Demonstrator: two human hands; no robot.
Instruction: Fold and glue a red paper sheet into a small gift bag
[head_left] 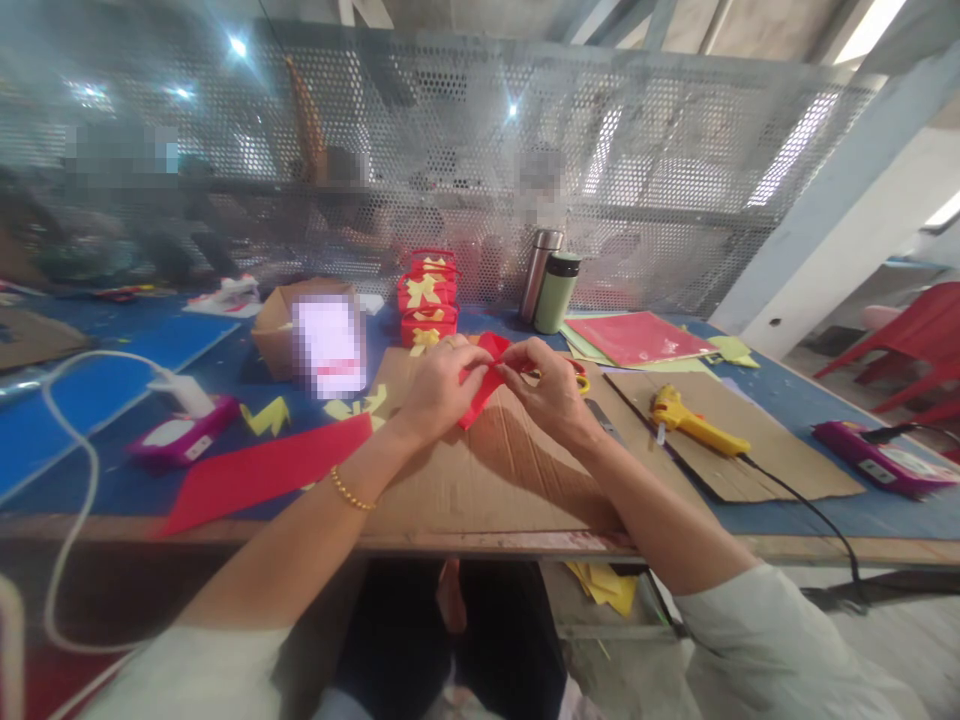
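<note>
A piece of folded red paper (477, 402) is pinched between both hands above a sheet of brown cardboard (480, 490). My left hand (448, 385) grips its left side with thumb and fingers closed. On the other side, the fingertips of my right hand (545, 383) press together on the upper right edge. Part of the paper is hidden behind the fingers. Scissors with yellow and red handles (580, 377) lie just past my right hand. A stack of small red boxes with yellow paper bows (427, 295) stands beyond my left hand.
A yellow glue gun (697, 425) with a black cord rests on cardboard at right. Two bottles, one steel (538, 275) and one green (557, 295), stand behind. At left are a long red paper strip (266, 470), a lit phone (330, 345) against a carton and a purple power strip (184, 435).
</note>
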